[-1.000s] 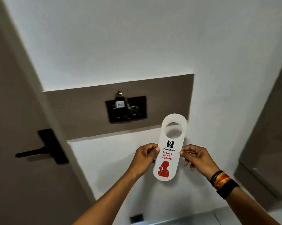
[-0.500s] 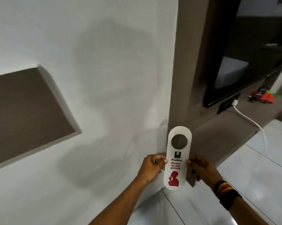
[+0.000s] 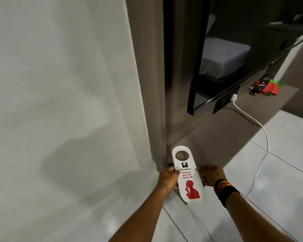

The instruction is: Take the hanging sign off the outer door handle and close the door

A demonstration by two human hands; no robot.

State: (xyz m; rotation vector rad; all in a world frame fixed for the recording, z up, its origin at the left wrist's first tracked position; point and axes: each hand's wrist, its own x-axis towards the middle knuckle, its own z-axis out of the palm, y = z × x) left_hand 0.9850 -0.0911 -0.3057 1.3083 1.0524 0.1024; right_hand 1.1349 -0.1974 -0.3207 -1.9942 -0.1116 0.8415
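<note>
I hold the white "Please do not disturb" hanging sign (image 3: 186,173) upright in front of me, printed side toward me, with a round hole at its top and a red figure at its bottom. My left hand (image 3: 168,179) pinches its left edge and my right hand (image 3: 211,177) pinches its right edge, at mid height. The door and its handle are out of view.
A white wall (image 3: 60,102) fills the left. A brown panel (image 3: 147,75) carries a wall-mounted TV (image 3: 234,55) above a brown shelf (image 3: 226,133). A white cable (image 3: 262,145) hangs from a socket to the tiled floor (image 3: 252,180). Red and green items (image 3: 266,86) lie on the shelf.
My view has swung right, away from the door and its black handle toward the TV wall. Both hands keep the same hold on the sign, now lower in view.
</note>
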